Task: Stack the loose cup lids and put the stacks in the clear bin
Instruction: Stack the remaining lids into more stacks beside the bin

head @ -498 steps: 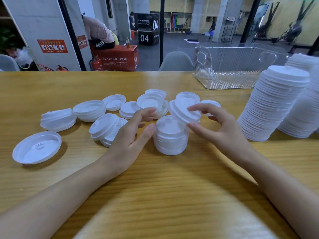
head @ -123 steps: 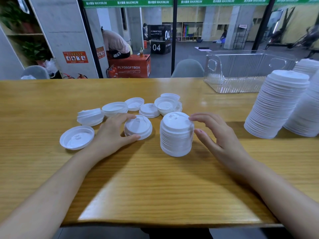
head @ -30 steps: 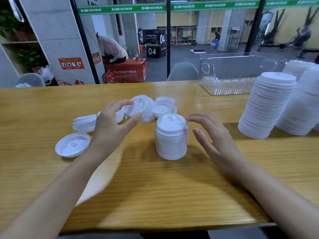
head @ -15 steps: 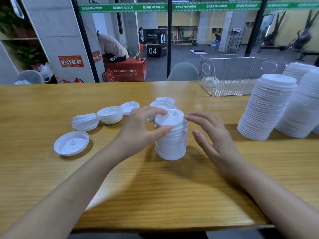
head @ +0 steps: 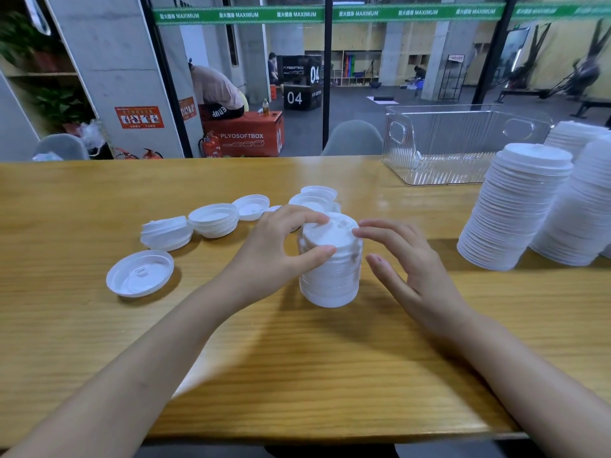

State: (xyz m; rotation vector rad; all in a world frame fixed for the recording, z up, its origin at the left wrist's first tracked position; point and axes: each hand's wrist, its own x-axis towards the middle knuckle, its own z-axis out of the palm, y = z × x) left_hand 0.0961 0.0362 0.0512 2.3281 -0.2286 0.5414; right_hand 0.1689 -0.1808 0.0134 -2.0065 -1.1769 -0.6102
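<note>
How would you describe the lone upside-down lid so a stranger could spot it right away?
On the wooden table, look left of the left hand at the scattered white lids. The upturned lid is the one nearest the person, lying alone, touching no other lid.

table [head: 297, 375]: wooden, yellow-brown, grain run left to right; near edge seen at bottom.
glass wall [head: 363, 94]: set behind table, split by black frames; gym hall seen thru it.
banner [head: 297, 14]: green strip across top of glass, "MAXIMUM" repeated in white.
pillar [head: 109, 61]: grey concrete, left; red safety sign [head: 140, 117] fixed on it.
red box [head: 244, 137]: marked PLYOSOFTBOX; bottle [head: 265, 107] stood on top.
person [head: 216, 90]: seated on red box, bent fwd, back to camera.
black boxes [head: 297, 94]: stacked further back, marked 04.
extinguisher [head: 211, 145]: red, just left of red box.
chairs: grey, one at centre [head: 352, 138], one far left [head: 61, 147].
plant [head: 59, 105]: green, on shelf at left.
</note>
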